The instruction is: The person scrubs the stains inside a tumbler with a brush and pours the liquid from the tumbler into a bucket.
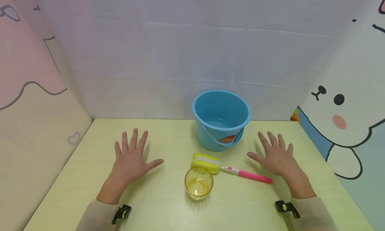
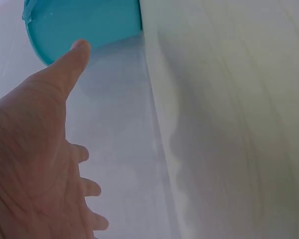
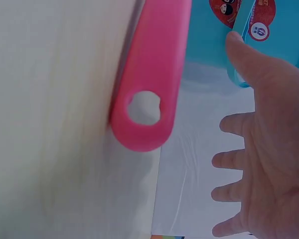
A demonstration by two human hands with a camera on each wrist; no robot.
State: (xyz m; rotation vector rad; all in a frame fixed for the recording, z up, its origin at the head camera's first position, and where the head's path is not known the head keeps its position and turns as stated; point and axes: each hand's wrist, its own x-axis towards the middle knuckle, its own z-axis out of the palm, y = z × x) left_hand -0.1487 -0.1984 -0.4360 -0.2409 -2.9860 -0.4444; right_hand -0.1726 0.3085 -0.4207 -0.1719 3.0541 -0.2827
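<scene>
Beneath everything, the pale yellow desk (image 1: 162, 211). Toward the back, upright, the blue bucket (image 1: 203, 139). Just in front of that, lying flat, the yellow-headed pink brush (image 1: 231, 170). Near the brush's pink end, the right hand (image 1: 276, 159), fingers spread, holding nothing. Well off to the left, the left hand (image 1: 132, 160), likewise spread and free. Close before the brush's yellow end, upright, the amber glass (image 1: 198, 184). Seemingly no step under way; impossible to tell how much done or left.
</scene>
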